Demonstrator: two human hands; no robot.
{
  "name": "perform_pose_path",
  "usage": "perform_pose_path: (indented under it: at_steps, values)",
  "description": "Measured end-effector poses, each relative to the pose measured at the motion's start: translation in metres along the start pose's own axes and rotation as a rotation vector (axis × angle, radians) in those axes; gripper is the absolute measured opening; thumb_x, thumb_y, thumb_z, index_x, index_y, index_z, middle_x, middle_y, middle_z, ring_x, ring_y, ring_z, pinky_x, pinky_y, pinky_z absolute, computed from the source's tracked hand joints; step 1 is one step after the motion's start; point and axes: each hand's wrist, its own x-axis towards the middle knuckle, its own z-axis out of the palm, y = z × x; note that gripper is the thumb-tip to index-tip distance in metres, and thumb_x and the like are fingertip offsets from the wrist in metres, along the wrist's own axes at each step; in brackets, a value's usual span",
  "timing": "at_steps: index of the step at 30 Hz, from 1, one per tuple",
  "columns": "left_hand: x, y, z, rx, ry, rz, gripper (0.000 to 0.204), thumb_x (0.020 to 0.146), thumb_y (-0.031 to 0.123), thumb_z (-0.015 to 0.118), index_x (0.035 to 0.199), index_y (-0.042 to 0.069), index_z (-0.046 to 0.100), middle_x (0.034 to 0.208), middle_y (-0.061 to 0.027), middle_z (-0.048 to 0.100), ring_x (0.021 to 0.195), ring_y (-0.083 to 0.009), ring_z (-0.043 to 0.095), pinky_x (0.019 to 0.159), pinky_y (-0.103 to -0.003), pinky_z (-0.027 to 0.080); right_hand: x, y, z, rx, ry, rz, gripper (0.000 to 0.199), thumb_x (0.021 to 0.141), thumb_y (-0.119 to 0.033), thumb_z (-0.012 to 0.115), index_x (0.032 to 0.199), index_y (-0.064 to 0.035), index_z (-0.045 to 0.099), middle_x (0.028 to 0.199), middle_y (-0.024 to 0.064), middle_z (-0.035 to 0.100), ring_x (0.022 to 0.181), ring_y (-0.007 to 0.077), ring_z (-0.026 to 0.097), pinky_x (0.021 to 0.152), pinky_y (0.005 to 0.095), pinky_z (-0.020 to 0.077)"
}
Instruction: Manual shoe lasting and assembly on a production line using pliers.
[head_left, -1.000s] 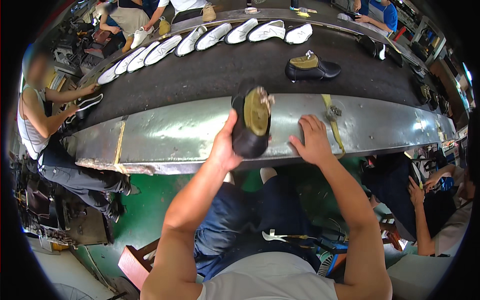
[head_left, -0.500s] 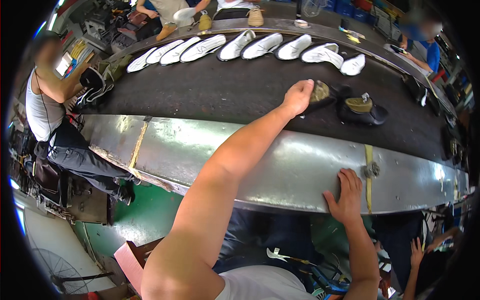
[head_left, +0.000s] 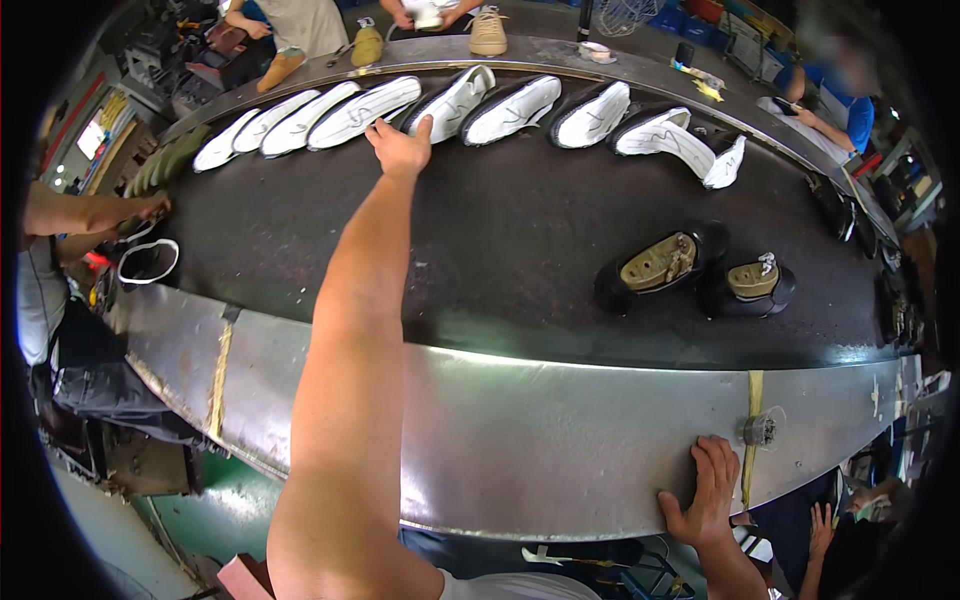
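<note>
A wide black belt (head_left: 480, 250) fills the middle of the frame, edged along its lower side by a curved steel surface (head_left: 520, 430). Along the belt's upper edge runs a row of white shoes (head_left: 350, 110), soles turned toward us, stretching from the upper left toward the upper right. The person's left arm reaches far up the middle of the frame, and the left hand (head_left: 400, 148) rests with fingers spread loosely against the row, touching the white shoe (head_left: 455, 102) just right of it, not closed around anything. At right of centre two black shoes (head_left: 655, 265) (head_left: 750, 285) lie on the belt close together, tan insides showing, well apart from that hand. At the lower right the right hand (head_left: 705, 490) lies flat and open on the steel rim beside a yellow strap (head_left: 752, 430). At far left another person's hand (head_left: 150, 207) is close above a white-rimmed black shoe (head_left: 148, 262).
</note>
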Motion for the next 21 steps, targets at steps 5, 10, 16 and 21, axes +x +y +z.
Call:
perform_pose_path:
  at_steps: [5, 10, 16, 21]
  values:
    - [0.004, 0.014, -0.016, -0.024, -0.494, -0.175, 0.067, 0.086, 0.041, 0.075, 0.127, -0.010, 0.057, 0.105, -0.0195, 0.070, 0.080, -0.0230, 0.072, 0.075, -0.034, 0.058, 0.000, -0.005, 0.000, 0.000, -0.027, 0.023, 0.072, 0.068, -0.032, 0.076, 0.124, 0.0066, 0.052, 0.129, 0.0248, 0.050, 0.124, 0.0465, 0.044, 0.102, 0.0585, 0.0315]
    - [-0.038, 0.020, -0.106, -0.163, -0.817, -0.233, 0.048, 0.090, 0.033, 0.071, 0.113, -0.008, 0.061, 0.092, -0.0131, 0.068, 0.061, -0.0178, 0.066, 0.049, -0.029, 0.049, 0.002, -0.009, 0.002, -0.013, 0.050, -0.010, 0.069, 0.070, -0.030, 0.077, 0.124, 0.0060, 0.052, 0.130, 0.0232, 0.051, 0.125, 0.0446, 0.045, 0.103, 0.0558, 0.0324]
    - [-0.150, 0.017, -0.253, -0.816, -0.676, -0.516, 0.032, 0.097, 0.034, 0.063, 0.103, 0.002, 0.063, 0.079, -0.0034, 0.062, 0.053, -0.0143, 0.054, 0.045, -0.027, 0.041, -0.003, -0.008, 0.010, 0.010, 0.174, -0.077, 0.063, 0.074, -0.028, 0.076, 0.123, 0.0042, 0.053, 0.132, 0.0209, 0.052, 0.128, 0.0421, 0.045, 0.106, 0.0545, 0.0325]
    - [-0.377, -0.003, -0.397, -1.158, -0.891, -0.355, 0.067, 0.084, 0.029, 0.080, 0.133, -0.006, 0.049, 0.116, -0.0193, 0.066, 0.100, -0.0324, 0.068, 0.086, -0.043, 0.058, -0.018, -0.010, 0.020, 0.011, 0.283, -0.104, 0.059, 0.079, -0.032, 0.073, 0.122, 0.0032, 0.054, 0.130, 0.0189, 0.054, 0.126, 0.0393, 0.047, 0.107, 0.0512, 0.0334]
